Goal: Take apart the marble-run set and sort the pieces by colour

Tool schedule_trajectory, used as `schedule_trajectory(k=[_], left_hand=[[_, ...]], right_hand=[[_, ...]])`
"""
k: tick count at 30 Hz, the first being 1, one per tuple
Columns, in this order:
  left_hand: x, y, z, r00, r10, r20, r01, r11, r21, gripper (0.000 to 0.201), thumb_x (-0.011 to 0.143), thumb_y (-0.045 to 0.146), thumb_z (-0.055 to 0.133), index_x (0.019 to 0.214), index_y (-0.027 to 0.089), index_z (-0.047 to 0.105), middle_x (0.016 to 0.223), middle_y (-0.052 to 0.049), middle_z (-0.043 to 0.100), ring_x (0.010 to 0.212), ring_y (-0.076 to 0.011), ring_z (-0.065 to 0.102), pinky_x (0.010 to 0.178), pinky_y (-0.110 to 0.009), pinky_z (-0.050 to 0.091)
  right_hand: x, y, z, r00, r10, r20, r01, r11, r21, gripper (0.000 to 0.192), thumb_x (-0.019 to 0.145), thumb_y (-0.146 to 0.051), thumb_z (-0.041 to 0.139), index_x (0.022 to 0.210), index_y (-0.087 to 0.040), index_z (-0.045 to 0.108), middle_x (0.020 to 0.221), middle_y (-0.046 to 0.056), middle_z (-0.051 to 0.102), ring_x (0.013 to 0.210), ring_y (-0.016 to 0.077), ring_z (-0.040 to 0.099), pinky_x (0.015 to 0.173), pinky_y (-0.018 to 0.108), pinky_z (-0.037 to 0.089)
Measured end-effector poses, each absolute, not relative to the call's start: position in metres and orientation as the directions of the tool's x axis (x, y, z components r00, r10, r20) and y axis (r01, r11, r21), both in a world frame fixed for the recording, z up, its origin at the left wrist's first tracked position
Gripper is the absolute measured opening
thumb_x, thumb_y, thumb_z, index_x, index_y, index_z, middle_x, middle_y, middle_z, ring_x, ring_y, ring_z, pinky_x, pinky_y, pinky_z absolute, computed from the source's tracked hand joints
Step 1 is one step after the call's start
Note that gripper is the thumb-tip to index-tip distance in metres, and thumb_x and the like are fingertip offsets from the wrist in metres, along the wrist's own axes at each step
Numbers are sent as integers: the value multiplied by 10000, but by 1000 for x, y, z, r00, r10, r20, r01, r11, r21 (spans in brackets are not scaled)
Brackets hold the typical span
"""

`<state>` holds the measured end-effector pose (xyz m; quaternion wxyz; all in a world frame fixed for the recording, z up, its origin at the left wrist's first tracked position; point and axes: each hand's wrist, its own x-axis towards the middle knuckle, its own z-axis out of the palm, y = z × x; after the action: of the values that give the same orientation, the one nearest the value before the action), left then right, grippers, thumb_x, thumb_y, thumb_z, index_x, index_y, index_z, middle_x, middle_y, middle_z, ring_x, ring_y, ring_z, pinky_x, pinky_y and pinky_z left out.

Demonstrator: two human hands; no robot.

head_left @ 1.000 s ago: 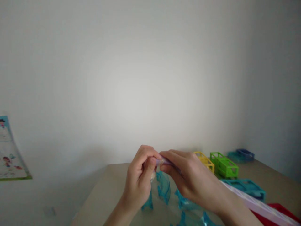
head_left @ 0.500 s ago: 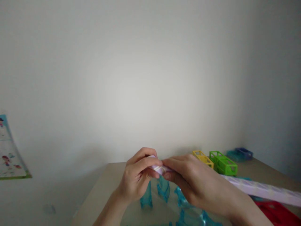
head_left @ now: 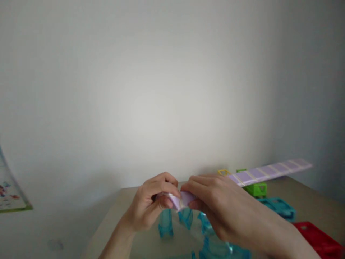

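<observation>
Both my hands meet above the table's near middle and pinch one end of a long pale purple strip (head_left: 269, 170) marked off into segments. My left hand (head_left: 151, 205) grips the folded end from the left. My right hand (head_left: 215, 201) holds it from the right, and the strip runs out past that hand to the right, raised in the air. Just under my fingers stand several clear blue curved plastic pieces (head_left: 165, 223) on the beige table (head_left: 121, 219).
A green open-frame block (head_left: 257, 189), a yellow frame (head_left: 223, 172), a teal frame (head_left: 279, 207) and a red piece (head_left: 318, 239) lie on the right of the table. A printed sheet (head_left: 10, 194) leans at the far left. A plain white wall stands behind.
The strip's free end has swung up from low at the right to high over the green block. Both hands sank slightly, still pinching the strip's near end, which now looks folded.
</observation>
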<state>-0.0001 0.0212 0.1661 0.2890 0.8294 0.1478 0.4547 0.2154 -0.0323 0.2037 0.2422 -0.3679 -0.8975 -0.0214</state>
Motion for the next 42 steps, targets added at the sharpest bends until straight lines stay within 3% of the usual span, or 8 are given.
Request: schedule_trajectory(k=[6,14,19,23,30,35,39,42], left_hand=[[1,22,165,553,504,664,-43,-778,627,345,879,474,491,926,180,666,845,-99,568,719,-188,521,638,-291,376],[7,24,159,520,401,754,-27,-874,484,397,861,533,474,1001,184,600,862,-117,577,753,-220,544,672,-329,411],[10,26,153,463,322,825,16,-934,356,238,834,204,544,1070,193,578,928,-121,587,828,-237,563,718,-338,442],[10,27,149,422,312,852,3,-939,343,286,825,179,531,1109,195,561,953,-120,594,871,-246,578,743,-346,452],[9,21,145,314,433,845,84,-899,429,326,847,284,565,1159,189,575,1092,-138,629,919,-251,604,780,-325,458],[28,10,145,63,535,843,-13,-844,536,295,917,415,438,1079,208,571,1022,-91,628,879,-215,599,750,-307,465],[41,1,153,-71,661,747,-81,-751,656,343,898,484,450,965,181,595,895,-63,635,765,-177,578,661,-262,448],[46,-3,156,-64,749,659,-178,-659,731,327,911,469,434,924,176,581,823,-35,605,638,-127,515,563,-223,407]], right_hand=[[215,-25,208,-663,614,428,560,786,-260,151,899,-113,461,872,-179,594,756,23,634,667,142,548,609,255,336],[211,-20,202,-564,690,453,562,723,-401,244,922,-235,448,801,-158,646,659,28,622,590,133,522,534,234,336],[207,-18,203,-537,770,343,561,630,-536,398,965,-303,368,673,-146,589,557,-15,540,496,93,451,477,217,295],[206,-20,205,-515,798,313,580,593,-559,402,966,-316,365,689,-141,598,585,-8,564,511,93,460,474,225,275],[199,-26,203,-486,788,379,541,612,-577,321,941,-292,424,711,-158,604,563,-25,506,512,102,450,471,226,273],[190,-32,203,-407,754,516,500,656,-566,175,913,-261,481,854,-174,621,694,1,614,599,123,504,548,228,333],[191,-31,205,-383,807,449,581,589,-562,276,928,-336,462,756,-179,611,593,-17,554,508,105,435,478,228,271],[194,-28,203,-362,832,421,634,551,-542,353,935,-370,437,685,-177,593,538,-23,504,474,100,386,452,234,230]])
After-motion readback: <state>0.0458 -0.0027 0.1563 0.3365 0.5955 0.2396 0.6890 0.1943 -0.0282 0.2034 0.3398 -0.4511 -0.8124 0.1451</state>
